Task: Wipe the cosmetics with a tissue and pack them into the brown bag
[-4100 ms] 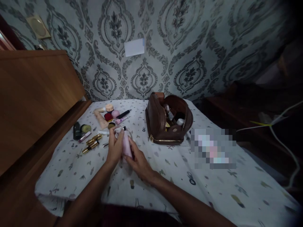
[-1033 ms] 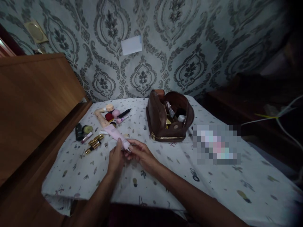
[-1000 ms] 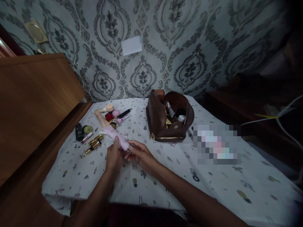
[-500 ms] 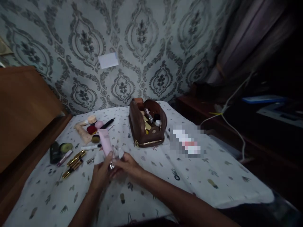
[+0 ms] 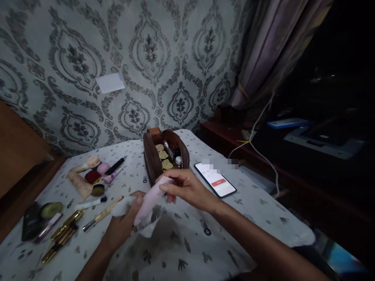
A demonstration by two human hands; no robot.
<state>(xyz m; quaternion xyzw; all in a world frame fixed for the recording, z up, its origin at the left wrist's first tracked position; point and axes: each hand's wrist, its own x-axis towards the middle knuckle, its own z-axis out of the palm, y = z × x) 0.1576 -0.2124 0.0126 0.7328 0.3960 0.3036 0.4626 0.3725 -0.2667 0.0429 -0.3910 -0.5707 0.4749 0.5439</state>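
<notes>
The pink tube (image 5: 152,200) is slanting away rightward — left hand (image 5: 126,219) gripping its near end with white tissue (image 5: 150,228), right hand (image 5: 191,190) pinching its far end.

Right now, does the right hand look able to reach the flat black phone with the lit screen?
Likely yes: nothing visible stands between the right hand and the phone, though that hand would first have to release the pale pink tube.

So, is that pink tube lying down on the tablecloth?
No, the pink squeeze tube is held up between the left hand and the right hand, above the patterned tablecloth.
</notes>
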